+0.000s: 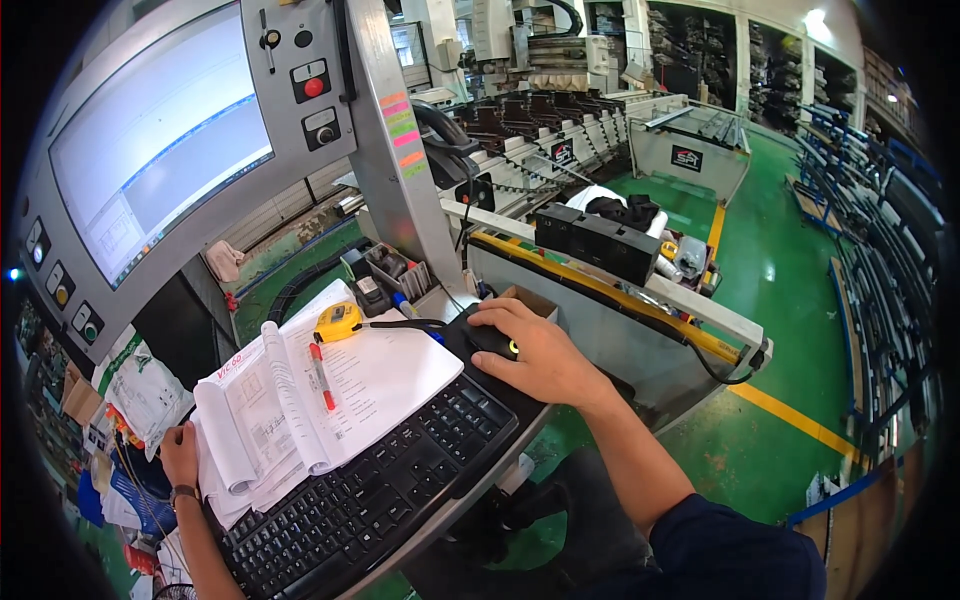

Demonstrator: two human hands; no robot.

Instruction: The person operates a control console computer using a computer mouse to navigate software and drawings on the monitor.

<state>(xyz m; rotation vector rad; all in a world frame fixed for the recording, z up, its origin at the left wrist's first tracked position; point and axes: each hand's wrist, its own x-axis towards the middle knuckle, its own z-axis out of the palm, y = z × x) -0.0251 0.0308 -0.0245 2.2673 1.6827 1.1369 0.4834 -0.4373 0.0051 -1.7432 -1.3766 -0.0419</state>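
My right hand (540,352) lies over a black computer mouse (492,338), its fingers curved round it on the dark ledge beside the keyboard. At the left edge of the papers, my left hand (181,456) is closed, fingers curled; what they grip, if anything, is hidden. Between my arms stretches a black keyboard (375,500). Printed sheets (390,385) cover its far part, some pages rolled back. On them rest a red-and-clear marker pen (322,378) and a yellow tape measure (338,321) with a black strap.
A machine control panel with a lit screen (165,130) and a red button (314,87) stands at left. Small items fill a grey holder (400,268). Beyond the ledge is a rail with a black box (597,243). Racks of metal profiles (870,220) line the right.
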